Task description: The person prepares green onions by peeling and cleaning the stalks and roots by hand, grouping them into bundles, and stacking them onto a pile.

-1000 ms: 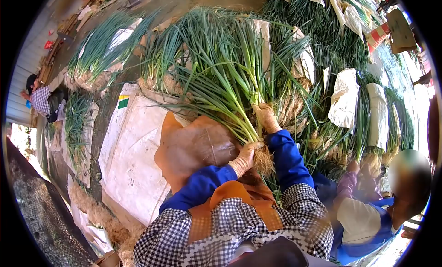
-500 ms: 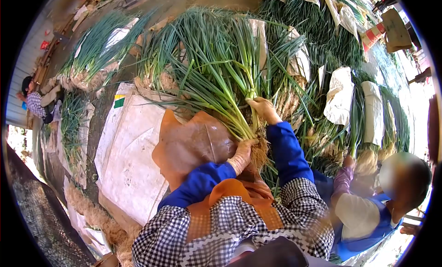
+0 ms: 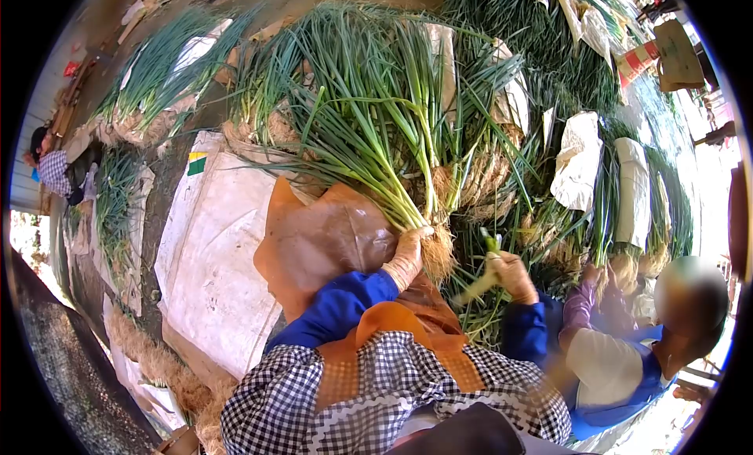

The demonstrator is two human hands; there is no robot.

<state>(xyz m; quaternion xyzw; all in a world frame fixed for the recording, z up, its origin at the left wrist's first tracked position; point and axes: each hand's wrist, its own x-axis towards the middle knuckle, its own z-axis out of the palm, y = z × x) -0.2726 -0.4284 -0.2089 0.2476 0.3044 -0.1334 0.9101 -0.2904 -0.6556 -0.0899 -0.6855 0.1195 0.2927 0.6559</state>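
My left hand (image 3: 405, 259) is wrapped round the lower stalks of a bunch of green onions (image 3: 396, 184), just above their pale brown roots. The long green leaves fan out away from me. To the right, my right hand (image 3: 510, 274) is closed on a short piece of green and whitish stalk (image 3: 480, 282), blurred at its lower end. It is apart from the bunch. A brown apron (image 3: 329, 231) spreads below and left of the bunch.
A whitish sheet (image 3: 216, 259) lies to the left. More onion bundles (image 3: 157, 78) lie at the upper left and right, some with white wraps (image 3: 579, 161). A co-worker (image 3: 627, 361) sits close on the right; another person (image 3: 59, 169) is at the far left.
My right hand has let go of the bunch and moved down and right, now with a piece of stalk in it. My left hand still grips the bunch.
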